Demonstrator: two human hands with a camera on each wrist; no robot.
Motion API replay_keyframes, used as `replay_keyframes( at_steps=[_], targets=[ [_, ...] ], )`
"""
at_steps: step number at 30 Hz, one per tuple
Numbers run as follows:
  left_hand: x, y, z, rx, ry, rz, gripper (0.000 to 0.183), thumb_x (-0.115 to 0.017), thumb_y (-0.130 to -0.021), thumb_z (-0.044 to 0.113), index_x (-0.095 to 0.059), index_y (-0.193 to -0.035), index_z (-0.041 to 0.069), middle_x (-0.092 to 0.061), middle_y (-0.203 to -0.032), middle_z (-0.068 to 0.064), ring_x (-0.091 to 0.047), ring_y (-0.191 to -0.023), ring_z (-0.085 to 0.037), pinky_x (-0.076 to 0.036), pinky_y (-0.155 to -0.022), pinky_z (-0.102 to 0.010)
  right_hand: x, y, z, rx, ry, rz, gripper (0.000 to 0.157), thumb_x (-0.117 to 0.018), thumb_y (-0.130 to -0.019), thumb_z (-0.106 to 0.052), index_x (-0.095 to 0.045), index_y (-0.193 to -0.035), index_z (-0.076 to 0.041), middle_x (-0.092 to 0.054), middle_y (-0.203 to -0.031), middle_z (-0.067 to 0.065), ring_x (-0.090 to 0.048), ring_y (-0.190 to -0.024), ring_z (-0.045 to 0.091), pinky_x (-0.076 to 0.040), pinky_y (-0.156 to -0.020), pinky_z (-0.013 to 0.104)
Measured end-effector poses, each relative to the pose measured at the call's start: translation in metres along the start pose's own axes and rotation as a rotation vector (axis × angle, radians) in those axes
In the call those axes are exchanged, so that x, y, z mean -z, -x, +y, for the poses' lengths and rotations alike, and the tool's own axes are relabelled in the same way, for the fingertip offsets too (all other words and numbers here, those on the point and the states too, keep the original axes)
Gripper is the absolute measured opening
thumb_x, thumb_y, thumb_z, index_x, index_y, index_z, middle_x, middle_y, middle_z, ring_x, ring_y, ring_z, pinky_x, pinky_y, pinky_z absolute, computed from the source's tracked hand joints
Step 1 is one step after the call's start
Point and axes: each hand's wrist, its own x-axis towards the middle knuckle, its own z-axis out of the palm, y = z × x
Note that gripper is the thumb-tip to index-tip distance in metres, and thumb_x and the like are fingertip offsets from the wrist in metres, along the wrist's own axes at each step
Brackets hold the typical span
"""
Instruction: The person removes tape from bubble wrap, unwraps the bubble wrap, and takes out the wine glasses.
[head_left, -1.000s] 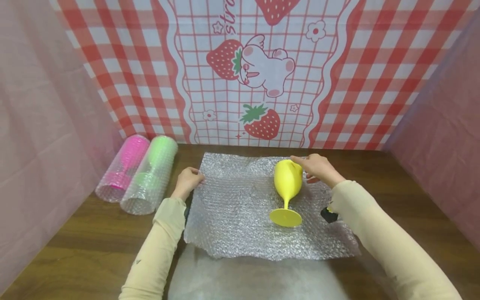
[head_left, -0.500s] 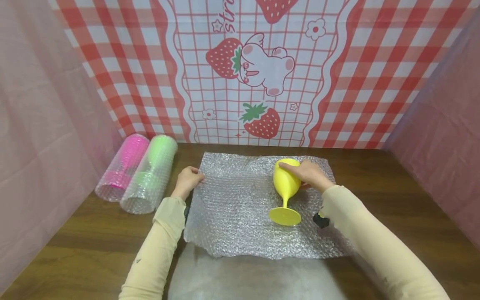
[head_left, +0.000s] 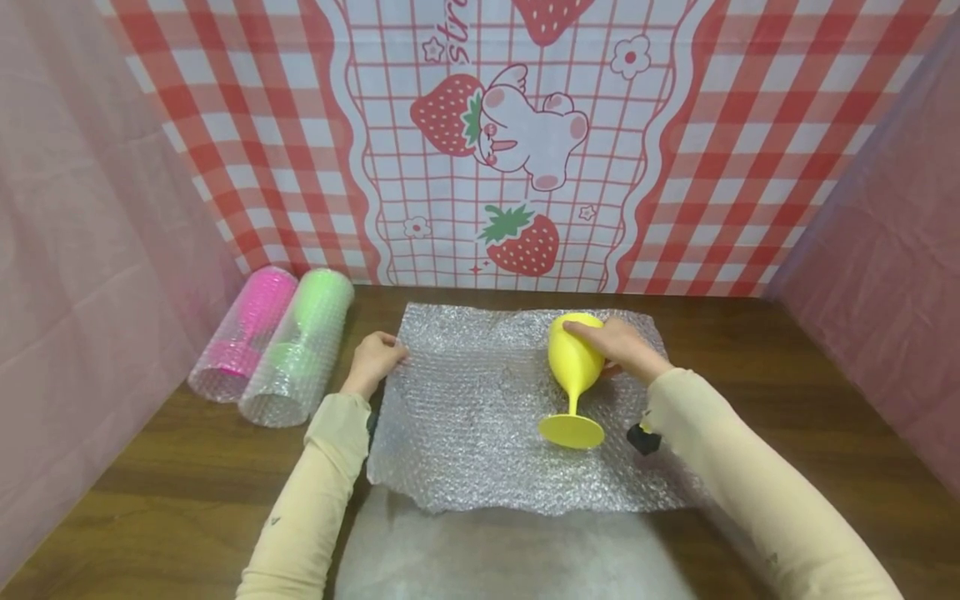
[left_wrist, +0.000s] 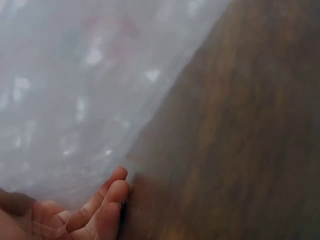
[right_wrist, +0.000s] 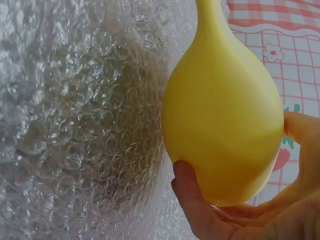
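A yellow goblet [head_left: 575, 357] is tilted above a sheet of bubble wrap [head_left: 476, 425], its foot toward the front and its bowl toward the back. My right hand [head_left: 624, 346] holds the bowl from the right. In the right wrist view, thumb and fingers grip both sides of the goblet [right_wrist: 222, 110] near its rim, with the bubble wrap [right_wrist: 90, 120] close beside it. At the sheet's left edge, my left hand [head_left: 375, 360] pinches the bubble wrap. The left wrist view has the curled fingers [left_wrist: 112, 200] against the edge of the bubble wrap [left_wrist: 75, 100].
To the left, a pink goblet [head_left: 255, 312] and a green goblet [head_left: 311, 317] lie rolled in bubble wrap, side by side. A strawberry-print cloth [head_left: 517, 150] hangs behind the wooden table [head_left: 150, 492]. Pink curtains [head_left: 885, 233] close in both sides.
My right hand has moved left and closed round the goblet's bowl, its thumb now over the front. The goblet has risen slightly. My left hand has stayed at the sheet's edge.
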Motion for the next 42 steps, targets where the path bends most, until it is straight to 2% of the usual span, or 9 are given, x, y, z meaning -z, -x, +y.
replay_keyframes(
  at_steps=[6,13,27,34,37,42],
  targets=[
    [-0.001,-0.001,0.000,-0.007,0.027,0.007,0.033,-0.057,-0.076,0.010,-0.057,-0.104,-0.007,-0.065,-0.084,-0.014,-0.056,-0.062,-0.010,-0.045,-0.057,-0.020,0.010,0.005,-0.001,0.036,-0.067,0.028,0.087,-0.049,-0.080,-0.063,-0.031,-0.125,0.009,-0.042,-0.115,0.023,-0.053,-0.095,0.031,-0.053,-0.076,0.042],
    [-0.001,0.000,0.002,-0.008,0.011,0.003,0.028,-0.058,-0.076,0.009,-0.058,-0.100,-0.005,-0.065,-0.081,-0.012,-0.056,-0.061,-0.010,-0.044,-0.057,-0.019,0.021,0.007,0.000,0.033,-0.154,0.052,0.085,-0.052,-0.079,-0.062,-0.035,-0.125,0.007,-0.043,-0.118,0.021,-0.051,-0.098,0.029,-0.051,-0.081,0.044],
    [-0.002,0.002,0.002,0.004,0.042,-0.019,0.027,-0.057,-0.078,0.006,-0.058,-0.101,-0.006,-0.066,-0.084,-0.015,-0.056,-0.058,-0.008,-0.047,-0.056,-0.018,0.033,0.009,0.005,-0.007,-0.228,0.034,0.088,-0.056,-0.075,-0.065,-0.039,-0.125,0.005,-0.043,-0.126,0.019,-0.048,-0.110,0.033,-0.045,-0.090,0.047],
    [-0.003,0.002,0.002,0.005,0.085,-0.036,0.027,-0.057,-0.079,0.005,-0.057,-0.103,-0.008,-0.066,-0.088,-0.020,-0.058,-0.058,-0.007,-0.051,-0.058,-0.020,0.039,0.012,0.002,-0.013,-0.249,0.071,0.088,-0.057,-0.074,-0.064,-0.039,-0.126,0.005,-0.041,-0.129,0.019,-0.045,-0.111,0.033,-0.043,-0.093,0.048],
    [-0.002,0.002,0.002,0.003,0.074,-0.035,0.026,-0.057,-0.079,0.006,-0.057,-0.102,-0.007,-0.066,-0.086,-0.017,-0.057,-0.058,-0.007,-0.051,-0.058,-0.020,0.044,0.013,0.001,-0.013,-0.234,0.090,0.088,-0.057,-0.074,-0.064,-0.040,-0.125,0.006,-0.041,-0.128,0.019,-0.045,-0.111,0.033,-0.045,-0.092,0.046],
    [-0.002,0.001,0.001,0.009,0.059,-0.041,0.024,-0.056,-0.079,0.007,-0.058,-0.100,-0.005,-0.066,-0.086,-0.015,-0.059,-0.062,-0.009,-0.051,-0.060,-0.021,0.051,0.017,-0.002,-0.009,-0.197,0.108,0.088,-0.055,-0.074,-0.067,-0.041,-0.122,0.005,-0.042,-0.122,0.017,-0.046,-0.105,0.030,-0.049,-0.077,0.035]
  ],
)
